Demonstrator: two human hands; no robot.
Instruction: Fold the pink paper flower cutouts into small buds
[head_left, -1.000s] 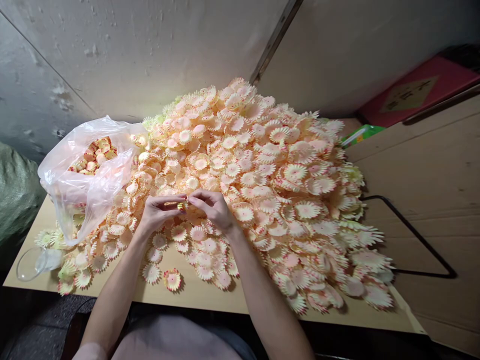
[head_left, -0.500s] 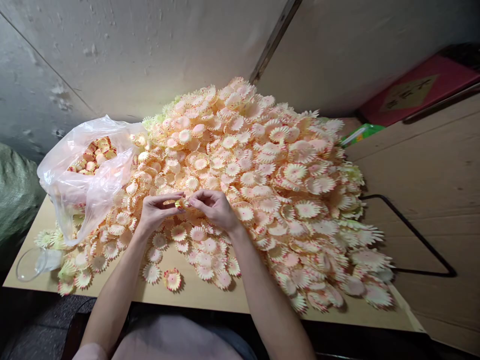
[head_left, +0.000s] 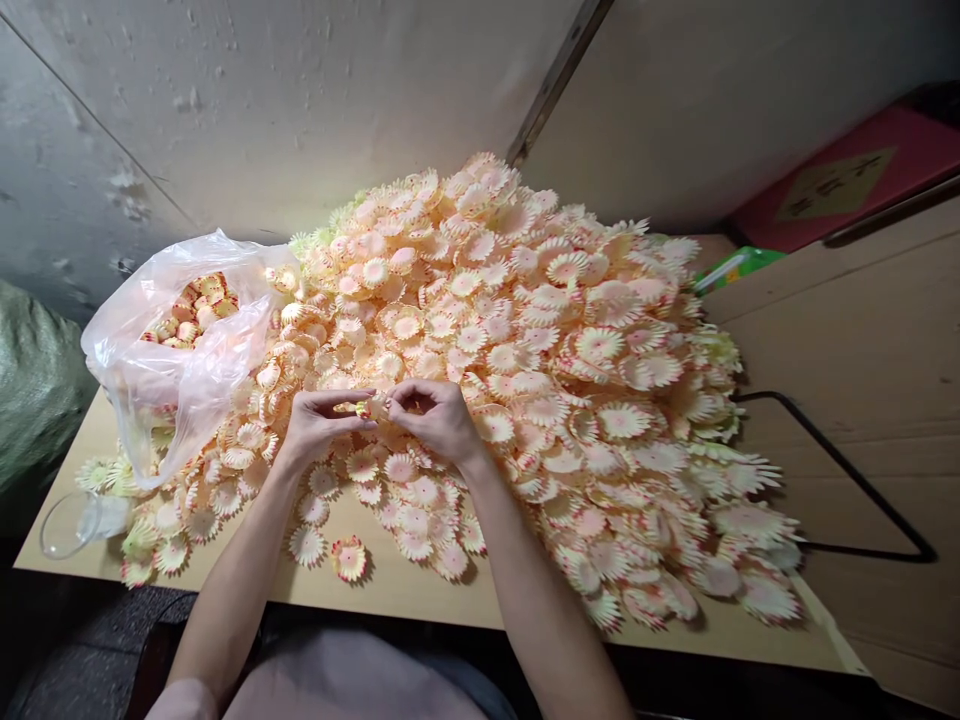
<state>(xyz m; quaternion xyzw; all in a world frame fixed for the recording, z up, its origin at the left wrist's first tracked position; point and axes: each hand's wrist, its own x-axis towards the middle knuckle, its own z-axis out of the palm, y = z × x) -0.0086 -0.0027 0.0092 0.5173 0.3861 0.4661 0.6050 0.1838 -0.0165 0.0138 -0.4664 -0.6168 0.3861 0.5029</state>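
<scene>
My left hand [head_left: 315,428] is above the near side of a big heap of artificial flower petal discs [head_left: 472,330]. Between its thumb and fingers it holds a small yellow-and-red artificial flower petal piece [head_left: 365,409]. Close beside, my right hand [head_left: 439,425] has thumb and forefinger pinched together at the piece's right side. What those fingertips grip is too small to make out. The discs are cream and pale pink, with toothed edges and reddish tips. One disc with a stronger red rim [head_left: 349,559] lies apart near the table's front edge.
At left, a translucent plastic bag [head_left: 247,350] holds several rolled-up petal pieces [head_left: 199,312]. A clear round container [head_left: 69,525] lies by the table's left edge. On the right are a cardboard panel [head_left: 862,350], a bent black rod [head_left: 862,470] and a red box [head_left: 817,190].
My right fingertips have drawn slightly away to the right from the petal piece in my left hand. The whole view has shifted a little.
</scene>
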